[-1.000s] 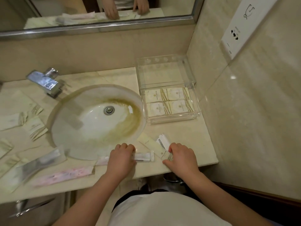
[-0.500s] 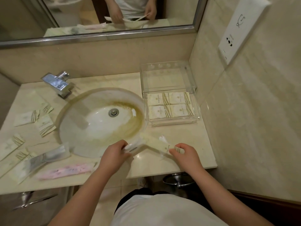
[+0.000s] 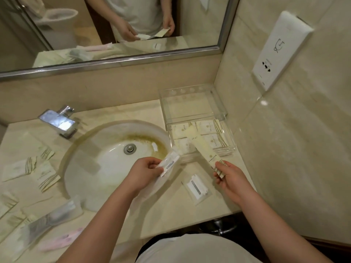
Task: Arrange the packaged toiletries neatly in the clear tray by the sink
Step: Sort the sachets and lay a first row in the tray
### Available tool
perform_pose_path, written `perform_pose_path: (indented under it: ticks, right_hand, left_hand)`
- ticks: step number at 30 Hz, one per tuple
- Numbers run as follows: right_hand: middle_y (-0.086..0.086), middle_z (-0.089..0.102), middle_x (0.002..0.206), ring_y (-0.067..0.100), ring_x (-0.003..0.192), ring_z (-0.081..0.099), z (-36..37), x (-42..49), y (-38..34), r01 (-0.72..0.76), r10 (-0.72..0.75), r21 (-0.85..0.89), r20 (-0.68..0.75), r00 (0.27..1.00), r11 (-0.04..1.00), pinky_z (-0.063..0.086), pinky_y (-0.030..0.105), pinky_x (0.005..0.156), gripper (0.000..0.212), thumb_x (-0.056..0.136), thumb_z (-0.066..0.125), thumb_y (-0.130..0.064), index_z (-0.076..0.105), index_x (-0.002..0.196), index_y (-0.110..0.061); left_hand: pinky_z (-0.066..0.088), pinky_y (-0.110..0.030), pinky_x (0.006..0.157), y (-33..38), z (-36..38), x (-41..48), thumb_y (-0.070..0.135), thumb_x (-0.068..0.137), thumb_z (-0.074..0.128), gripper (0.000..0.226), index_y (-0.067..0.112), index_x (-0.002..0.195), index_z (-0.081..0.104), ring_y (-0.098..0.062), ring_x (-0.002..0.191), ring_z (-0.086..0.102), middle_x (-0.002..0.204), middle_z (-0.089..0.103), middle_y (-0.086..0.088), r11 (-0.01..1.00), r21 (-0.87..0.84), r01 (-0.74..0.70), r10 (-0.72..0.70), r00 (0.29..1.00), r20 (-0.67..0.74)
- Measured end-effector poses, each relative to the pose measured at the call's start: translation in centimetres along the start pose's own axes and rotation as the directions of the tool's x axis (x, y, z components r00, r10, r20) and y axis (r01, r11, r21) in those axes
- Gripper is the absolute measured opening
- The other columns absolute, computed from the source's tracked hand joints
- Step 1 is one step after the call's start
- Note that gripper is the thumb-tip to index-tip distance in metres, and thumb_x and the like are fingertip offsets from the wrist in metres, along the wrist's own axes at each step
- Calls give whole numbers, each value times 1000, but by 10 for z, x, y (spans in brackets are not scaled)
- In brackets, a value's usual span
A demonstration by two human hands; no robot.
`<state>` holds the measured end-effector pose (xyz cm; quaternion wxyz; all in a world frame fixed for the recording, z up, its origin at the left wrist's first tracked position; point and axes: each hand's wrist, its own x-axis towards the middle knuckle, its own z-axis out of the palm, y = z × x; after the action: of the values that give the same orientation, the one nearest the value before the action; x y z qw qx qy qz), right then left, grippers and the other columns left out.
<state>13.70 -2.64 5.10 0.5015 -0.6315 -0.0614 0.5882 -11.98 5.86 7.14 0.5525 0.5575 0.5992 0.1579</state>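
Above a stained oval washbasin [image 3: 106, 158] set in a beige marble counter [image 3: 171, 211], a person's two bare hands each hold a packet. The left hand [image 3: 144, 173] pinches a clear plastic sachet with white contents [image 3: 169, 163] between thumb and fingertips, the sachet rising up and away from the fingers toward the tray's near left corner. The right hand [image 3: 229, 177] grips the striped end of a long cream paper sleeve [image 3: 203, 147] between thumb and curled fingers; the sleeve slants away from those fingers and its far end lies over the clear acrylic tray [image 3: 229, 147]. Beyond both sets of fingertips, that tray's front compartment holds flat cream sachets with gold stripes [image 3: 214, 137], laid side by side in two rows, partly covered by the sleeve. Behind it stands a raised clear section [image 3: 191, 103], against the wall. Between the two wrists, just below the right hand's fingers, a small clear packet with a white insert [image 3: 196, 187] lies flat on the counter. Well to the left of the left hand, more cream striped sachets [image 3: 36, 168] are scattered, with a frosted plastic pouch [image 3: 49, 223] and a pink wrapped item [image 3: 60, 242] nearer the counter's front edge. A chrome tap [image 3: 60, 120] stands beyond the basin, beneath a framed mirror [image 3: 114, 31].
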Motion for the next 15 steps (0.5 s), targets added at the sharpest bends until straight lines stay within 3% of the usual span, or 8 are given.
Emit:
perform_pose_path:
  ticks: [4, 8, 12, 15]
  right_hand:
    - [4, 58, 73, 11, 62, 53, 5, 5, -6, 16, -12, 75, -44, 999, 997, 36, 23, 55, 10, 96, 55, -4, 63, 99, -9]
    - [0, 63, 71, 11, 62, 54, 6, 6, -15, 34, -24, 141, -68, 997, 989, 38, 21, 53, 13, 95, 54, -2, 63, 94, -12]
    - [-1, 61, 72, 5, 54, 58, -4, 17, -33, 107, -79, 191, -146, 986, 976, 38, 17, 44, 12, 95, 55, -4, 62, 95, -13]
    - [0, 62, 77, 0, 49, 59, -7, 29, -44, 140, -104, 154, -220, 970, 978, 37, 14, 39, 13, 96, 55, -6, 62, 94, -17]
  left_hand:
    - [45, -24, 57, 13, 3, 31, 12, 82, 65, 16, 21, 92, 73, -12, 62, 58, 78, 70, -7, 992, 101, -72, 66, 996, 61]
    - [46, -25, 60, 31, 11, 51, 14, 83, 65, 17, 21, 97, 72, -13, 68, 61, 81, 71, -3, 972, 178, -154, 141, 986, 86]
    - [43, -28, 61, 71, 38, 88, 13, 83, 60, 18, 18, 97, 71, -15, 74, 59, 83, 66, 3, 870, 357, -341, 295, 939, 176]
    - [38, -26, 57, 92, 60, 120, 10, 81, 60, 15, 13, 91, 71, -17, 73, 56, 78, 62, 3, 839, 391, -379, 295, 920, 258]
